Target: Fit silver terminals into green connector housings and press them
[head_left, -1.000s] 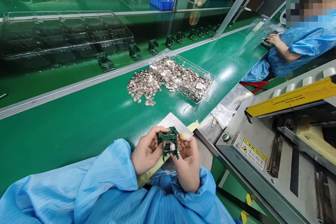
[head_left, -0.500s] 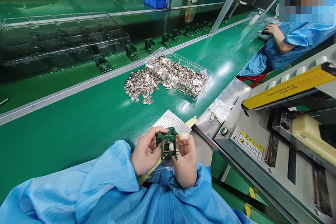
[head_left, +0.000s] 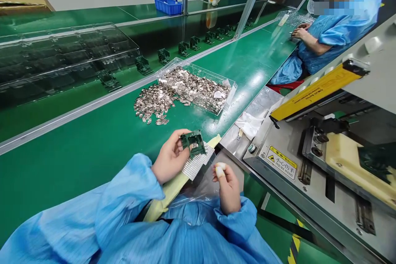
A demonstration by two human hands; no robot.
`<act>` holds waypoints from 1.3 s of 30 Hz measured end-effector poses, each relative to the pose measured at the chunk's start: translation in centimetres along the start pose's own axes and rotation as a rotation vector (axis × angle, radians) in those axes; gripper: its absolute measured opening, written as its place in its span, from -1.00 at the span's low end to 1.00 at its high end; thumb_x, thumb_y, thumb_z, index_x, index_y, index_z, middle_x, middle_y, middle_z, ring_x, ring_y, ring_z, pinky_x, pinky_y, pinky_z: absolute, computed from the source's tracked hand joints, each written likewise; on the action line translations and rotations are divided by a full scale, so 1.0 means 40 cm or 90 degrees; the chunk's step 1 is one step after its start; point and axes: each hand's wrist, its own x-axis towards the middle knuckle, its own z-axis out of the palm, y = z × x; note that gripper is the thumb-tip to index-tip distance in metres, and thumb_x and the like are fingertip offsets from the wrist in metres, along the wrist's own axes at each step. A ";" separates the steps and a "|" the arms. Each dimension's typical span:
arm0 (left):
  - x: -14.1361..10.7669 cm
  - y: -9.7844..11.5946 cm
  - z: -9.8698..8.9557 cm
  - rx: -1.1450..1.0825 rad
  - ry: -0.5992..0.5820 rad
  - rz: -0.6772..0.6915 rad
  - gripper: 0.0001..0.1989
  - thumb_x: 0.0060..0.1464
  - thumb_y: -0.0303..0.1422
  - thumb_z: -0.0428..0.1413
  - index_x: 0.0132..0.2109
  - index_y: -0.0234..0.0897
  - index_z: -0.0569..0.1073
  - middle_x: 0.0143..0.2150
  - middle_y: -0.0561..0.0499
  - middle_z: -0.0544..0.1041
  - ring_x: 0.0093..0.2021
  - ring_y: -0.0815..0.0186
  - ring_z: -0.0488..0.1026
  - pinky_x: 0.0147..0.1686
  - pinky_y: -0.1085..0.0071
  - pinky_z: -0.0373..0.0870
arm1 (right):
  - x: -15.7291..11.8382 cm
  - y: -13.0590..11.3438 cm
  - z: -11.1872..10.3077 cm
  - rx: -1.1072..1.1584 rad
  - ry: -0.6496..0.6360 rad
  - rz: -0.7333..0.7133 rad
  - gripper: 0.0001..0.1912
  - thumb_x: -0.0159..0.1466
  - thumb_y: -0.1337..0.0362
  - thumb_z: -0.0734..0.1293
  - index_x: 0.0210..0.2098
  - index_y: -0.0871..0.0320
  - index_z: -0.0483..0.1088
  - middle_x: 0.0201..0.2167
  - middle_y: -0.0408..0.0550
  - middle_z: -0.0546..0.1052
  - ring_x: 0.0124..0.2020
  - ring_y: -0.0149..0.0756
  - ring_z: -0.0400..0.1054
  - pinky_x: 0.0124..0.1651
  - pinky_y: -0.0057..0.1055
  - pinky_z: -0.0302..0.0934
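My left hand (head_left: 171, 157) grips a dark green plastic frame (head_left: 201, 148) with a square opening, and a small metal piece shows inside it. The thumb lies across the frame's near side. To the right, apart from the frame, my right hand (head_left: 229, 187) is closed in a pinch, with white covers on the thumb and a finger. Whatever its fingertips hold, if anything, is too small to make out. Below the frame is a white gridded plate (head_left: 192, 169), partly covered by the frame and lying over a pale yellow strip (head_left: 168, 194).
Ahead, a clear tray (head_left: 227, 105) holds many small metal pieces, with a loose pile (head_left: 151, 103) beside it. Green frames (head_left: 143, 65) line the ledge near clear blister trays (head_left: 71, 60). A machine with a yellow sensor bar (head_left: 318, 90) stands right. A co-worker (head_left: 328, 45) sits beyond.
My right hand has come away from the green frame and moved right and down. My left hand has lifted and tilted the frame. The camera view has shifted slightly to the right.
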 end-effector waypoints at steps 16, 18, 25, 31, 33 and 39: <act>0.069 -0.058 0.011 -0.026 -0.040 -0.028 -0.55 0.02 -0.35 0.25 0.03 -0.26 0.27 -0.27 0.04 0.52 -0.28 0.40 0.50 -0.25 0.53 0.41 | 0.005 0.067 0.090 0.025 -0.108 -0.058 -0.61 0.29 0.06 0.25 -0.58 0.13 0.27 -0.62 -0.20 0.29 -0.54 -0.38 0.13 -0.43 -0.41 0.09; 0.072 -0.062 0.010 -0.028 -0.039 -0.028 -0.54 0.02 -0.35 0.25 0.03 -0.26 0.27 -0.28 0.05 0.51 -0.30 0.40 0.48 -0.26 0.53 0.41 | 0.004 0.078 0.088 0.008 -0.115 -0.081 -0.60 0.30 0.05 0.23 -0.59 0.13 0.26 -0.61 -0.19 0.28 -0.54 -0.38 0.13 -0.43 -0.41 0.07; 0.076 -0.059 0.006 -0.013 -0.034 -0.048 -0.52 0.00 -0.32 0.27 0.03 -0.26 0.29 -0.36 0.11 0.45 -0.40 0.44 0.42 -0.36 0.56 0.35 | 0.000 0.083 0.062 -0.101 -0.208 -0.139 -0.59 0.35 0.12 0.12 -0.56 0.12 0.31 -0.56 -0.12 0.34 -0.51 -0.34 0.24 -0.42 -0.40 0.12; 0.074 -0.058 0.004 -0.038 -0.034 -0.041 -0.50 -0.02 -0.34 0.28 0.03 -0.26 0.28 -0.37 0.11 0.45 -0.37 0.41 0.44 -0.33 0.53 0.38 | 0.012 0.080 0.011 -0.270 -0.275 -0.114 -0.69 0.27 0.27 0.20 -0.59 0.13 0.35 -0.61 -0.12 0.39 -0.56 -0.34 0.29 -0.47 -0.43 0.11; 0.072 -0.062 0.004 -0.044 -0.031 -0.035 -0.51 -0.02 -0.35 0.28 0.03 -0.27 0.28 -0.33 0.07 0.48 -0.33 0.40 0.46 -0.29 0.52 0.40 | 0.015 0.073 -0.004 -0.320 -0.278 -0.105 -0.73 0.24 0.31 0.23 -0.57 0.13 0.40 -0.61 -0.11 0.44 -0.57 -0.34 0.31 -0.49 -0.44 0.11; 0.066 -0.071 0.005 -0.086 -0.017 -0.001 -0.55 0.01 -0.35 0.26 0.02 -0.26 0.30 -0.27 0.04 0.52 -0.27 0.37 0.50 -0.26 0.51 0.41 | 0.016 -0.002 -0.035 -0.420 -0.259 -0.148 -0.74 0.26 0.29 0.25 -0.52 0.13 0.46 -0.60 -0.11 0.46 -0.54 -0.32 0.34 -0.46 -0.43 0.15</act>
